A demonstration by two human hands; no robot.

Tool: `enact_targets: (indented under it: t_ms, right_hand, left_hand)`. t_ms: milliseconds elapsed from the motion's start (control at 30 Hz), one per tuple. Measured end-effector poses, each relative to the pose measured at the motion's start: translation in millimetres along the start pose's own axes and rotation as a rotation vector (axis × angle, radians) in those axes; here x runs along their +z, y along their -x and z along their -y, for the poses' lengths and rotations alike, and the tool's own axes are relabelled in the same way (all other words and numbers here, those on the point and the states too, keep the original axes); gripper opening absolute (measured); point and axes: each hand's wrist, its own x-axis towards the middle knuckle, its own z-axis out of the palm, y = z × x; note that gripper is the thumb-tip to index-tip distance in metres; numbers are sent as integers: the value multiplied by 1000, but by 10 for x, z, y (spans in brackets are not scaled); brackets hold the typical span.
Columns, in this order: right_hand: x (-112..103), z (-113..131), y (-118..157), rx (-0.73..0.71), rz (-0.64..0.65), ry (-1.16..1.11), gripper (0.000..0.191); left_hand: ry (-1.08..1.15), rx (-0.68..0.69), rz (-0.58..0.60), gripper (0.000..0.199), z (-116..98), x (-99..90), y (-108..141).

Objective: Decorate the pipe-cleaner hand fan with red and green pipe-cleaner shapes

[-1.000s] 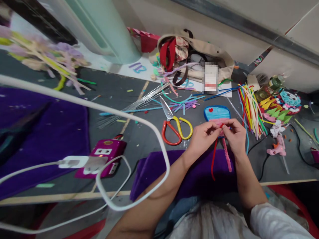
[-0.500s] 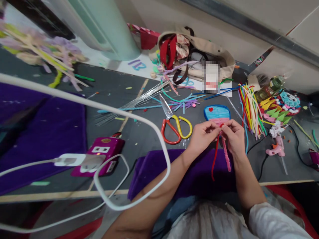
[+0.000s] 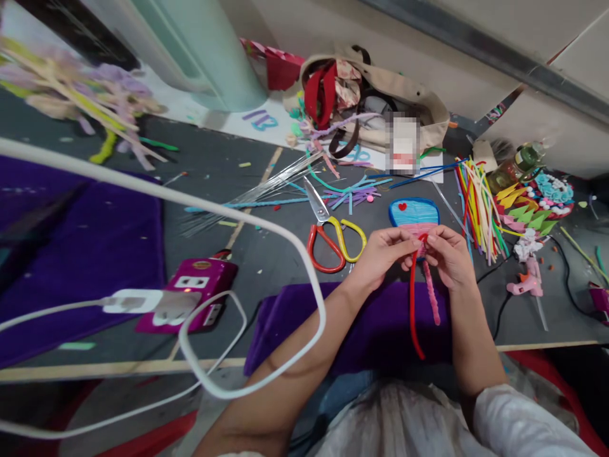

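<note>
Between the fingertips of my left hand (image 3: 387, 254) and my right hand (image 3: 448, 254), a red pipe cleaner (image 3: 413, 304) is pinched near its bent upper end. Its long free part hangs down in front of a folded purple cloth (image 3: 304, 317). A pink twisted pipe cleaner (image 3: 432, 295) dangles beside it, below my right fingers. Just beyond my fingertips lies a flat blue and pink piece (image 3: 415, 214) with a dark blue border and a small red heart; my hands partly cover its lower end. Scissors (image 3: 328, 235) with one red and one yellow handle lie left of my left hand.
Loose pipe cleaners (image 3: 480, 212) are bunched at the right, near a pink glue gun (image 3: 528, 279). A beige bag (image 3: 432, 117) stands at the back. A white cable (image 3: 266, 222) loops across the near left, over a purple power strip (image 3: 204, 285).
The red pipe cleaner's hanging part has swung and now reaches slightly lower and further right. Both hands stay close together, with my right fingers shifted slightly.
</note>
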Motion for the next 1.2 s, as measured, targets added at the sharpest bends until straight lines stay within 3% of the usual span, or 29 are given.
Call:
enact_targets:
  t_ms: [900,1200]
  right_hand:
    - [83,-70,14,-95,-47,6,18]
    - [37,-104,23,-152,-64,153,19]
  left_hand:
    - [27,-4,-50,30,29,4,-10]
    - [20,-42,-57,30,17,-4,-11]
